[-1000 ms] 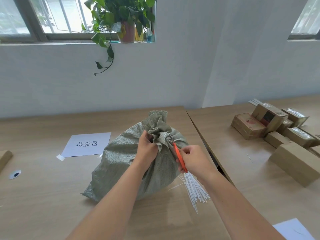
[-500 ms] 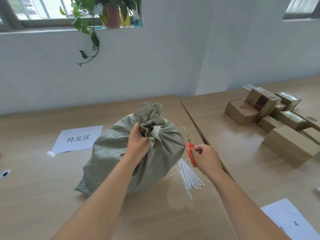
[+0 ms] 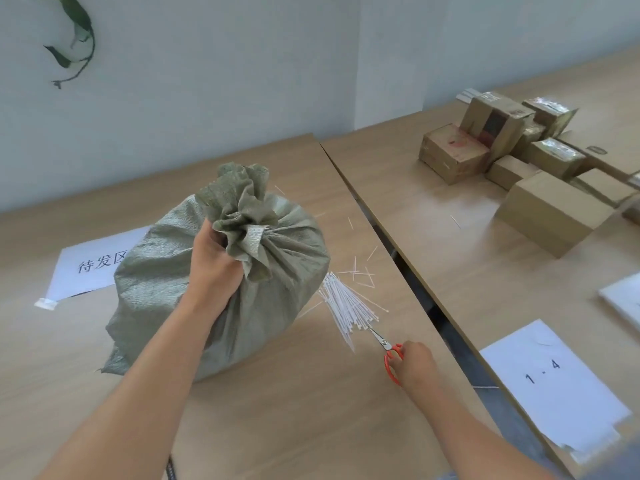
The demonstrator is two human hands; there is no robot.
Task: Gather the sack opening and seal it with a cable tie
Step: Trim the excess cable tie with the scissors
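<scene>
Counted one sack (image 3: 221, 282), coarse woven grey-green plastic, bulging and rounded, resting on the left wooden tabletop (image 3: 69, 341) with its mouth bunched into a ruffled topknot. Found the neck cinched by one thin white cable tie (image 3: 268, 228), pulled tight around the gathered weave. Saw the left hand (image 3: 211, 258) clenched on the neck of the sack just below the ruffle, at about 9 o'clock of the tie. Saw the right hand (image 3: 414, 365) wrapped around the orange handles of one pair of scissors (image 3: 388, 351), steel blades pointing toward 10 o'clock, tips touching or nearly touching the loose bundle of spare ties (image 3: 346, 306). Could not count that bundle: many slim white straight strips, fanned out at about 4 o'clock of the sack. Noted several short white offcuts (image 3: 362, 271) scattered just beyond it, too small to number. Counted two tabletops, pale wood grain, set apart by a narrow dark gap. Counted two white paper labels in clear view, the printed label (image 3: 86, 268) at 9 o'clock of the sack and the "1 - 4" sheet (image 3: 554, 386) on the right tabletop (image 3: 433, 209). Made out about eight brown cardboard boxes (image 3: 550, 213) clustered at 2 o'clock, boxy, some taped glossy.
</scene>
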